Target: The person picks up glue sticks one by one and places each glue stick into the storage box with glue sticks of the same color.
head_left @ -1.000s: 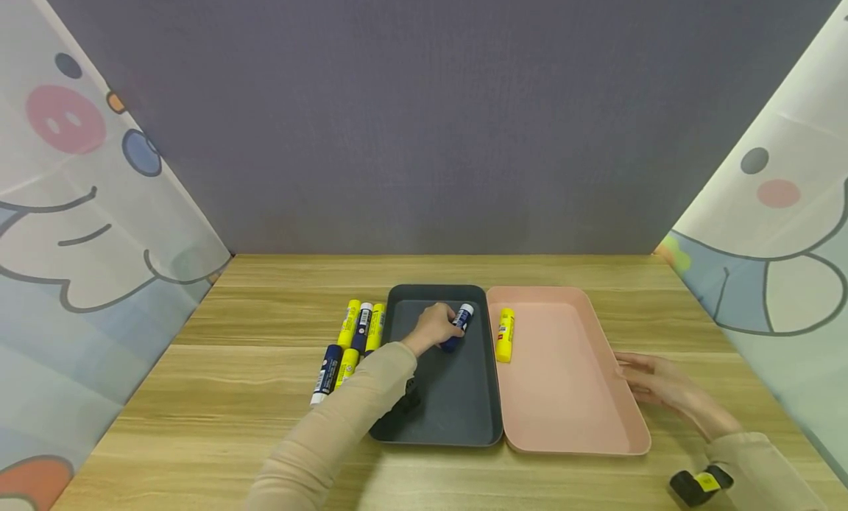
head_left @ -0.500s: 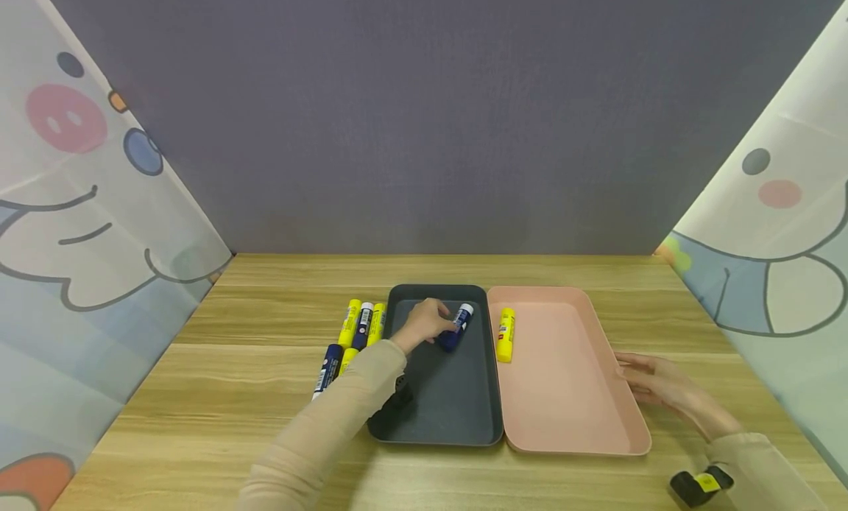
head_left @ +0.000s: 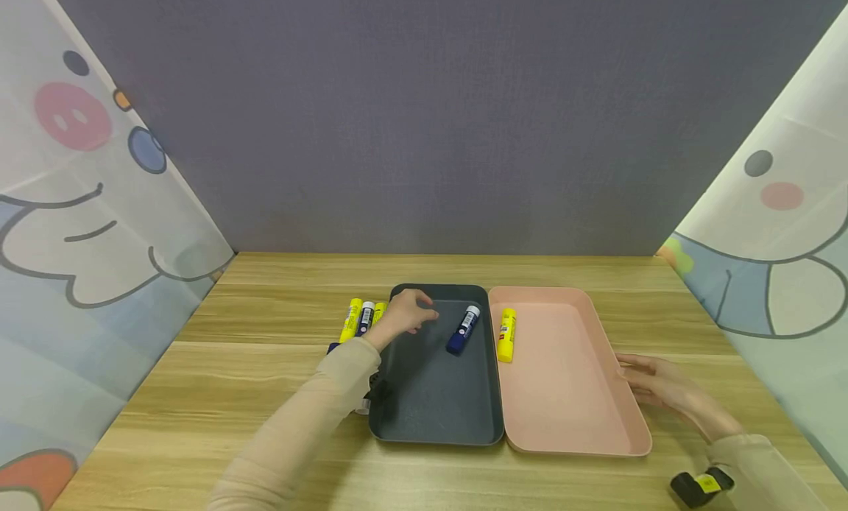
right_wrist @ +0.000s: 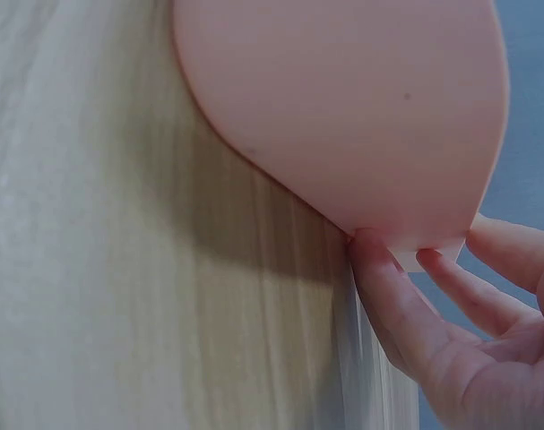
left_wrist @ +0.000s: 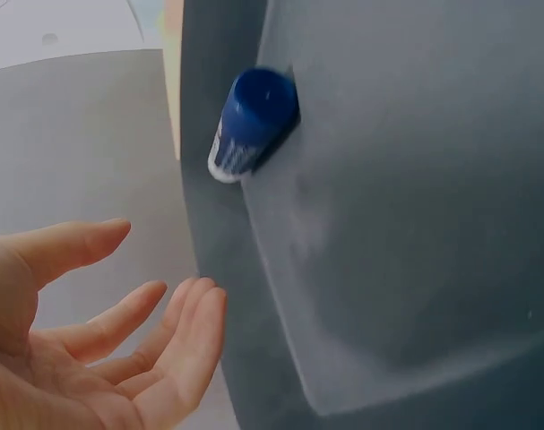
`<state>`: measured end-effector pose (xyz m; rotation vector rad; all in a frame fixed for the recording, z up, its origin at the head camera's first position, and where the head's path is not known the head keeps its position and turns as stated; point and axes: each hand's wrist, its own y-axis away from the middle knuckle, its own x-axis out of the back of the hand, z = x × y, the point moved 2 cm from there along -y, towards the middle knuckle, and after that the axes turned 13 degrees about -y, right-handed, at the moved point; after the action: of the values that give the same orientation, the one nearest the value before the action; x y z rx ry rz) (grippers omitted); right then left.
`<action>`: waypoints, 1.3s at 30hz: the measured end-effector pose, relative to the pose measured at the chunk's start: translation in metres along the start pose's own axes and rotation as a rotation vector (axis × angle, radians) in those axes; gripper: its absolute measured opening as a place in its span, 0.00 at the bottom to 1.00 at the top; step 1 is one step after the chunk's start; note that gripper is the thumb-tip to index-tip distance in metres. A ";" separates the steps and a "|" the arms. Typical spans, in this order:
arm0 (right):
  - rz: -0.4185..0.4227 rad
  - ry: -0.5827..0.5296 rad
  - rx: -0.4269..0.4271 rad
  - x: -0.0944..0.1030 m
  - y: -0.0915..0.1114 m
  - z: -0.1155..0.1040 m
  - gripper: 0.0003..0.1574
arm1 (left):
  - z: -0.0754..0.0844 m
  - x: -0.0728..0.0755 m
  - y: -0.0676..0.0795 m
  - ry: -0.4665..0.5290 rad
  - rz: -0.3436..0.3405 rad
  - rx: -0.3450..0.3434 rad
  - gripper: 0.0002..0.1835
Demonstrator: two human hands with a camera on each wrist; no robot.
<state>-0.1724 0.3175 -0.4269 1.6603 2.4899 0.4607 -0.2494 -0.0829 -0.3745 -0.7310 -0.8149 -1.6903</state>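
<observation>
A navy glue stick with a white end (head_left: pixel 464 330) lies tilted in the dark grey tray (head_left: pixel 440 404). My left hand (head_left: pixel 402 318) hovers over that tray's left side, apart from the stick, with nothing between thumb and fingers. In the left wrist view its fingers (left_wrist: pixel 195 349) are loosely bent and spread from the thumb. At the right, my right hand (head_left: pixel 662 387) holds the side wall of the pink tray (head_left: pixel 570 393). The right wrist view shows the thumb at the rim and fingertips (right_wrist: pixel 370 246) low on the outer wall. A yellow glue stick (head_left: pixel 506 336) lies along the pink tray's left wall.
Left of the dark tray, yellow glue sticks (head_left: pixel 351 321) and a navy glue stick (head_left: pixel 366 319) lie side by side, partly hidden by the left sleeve (head_left: pixel 311 408). The two trays stand edge to edge on the wooden table (head_left: pixel 218 393). A grey panel (head_left: pixel 424 128) rises behind.
My left hand has let go of the navy glue stick and moved left and slightly away, leaving it in the dark tray. My right hand stays at the pink tray.
</observation>
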 end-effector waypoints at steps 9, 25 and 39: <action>0.002 -0.016 -0.001 0.001 0.000 0.001 0.43 | -0.005 0.018 0.013 0.046 -0.027 0.006 0.21; 0.005 -0.030 -0.006 0.001 0.000 0.002 0.43 | -0.026 0.040 0.038 -0.103 0.049 -0.022 0.20; -0.015 -0.075 0.007 0.001 0.000 0.000 0.43 | -0.055 0.056 0.063 -0.169 0.096 -0.004 0.19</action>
<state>-0.1731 0.3183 -0.4270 1.6282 2.4512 0.3814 -0.2056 -0.1704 -0.3517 -0.9108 -0.8799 -1.5600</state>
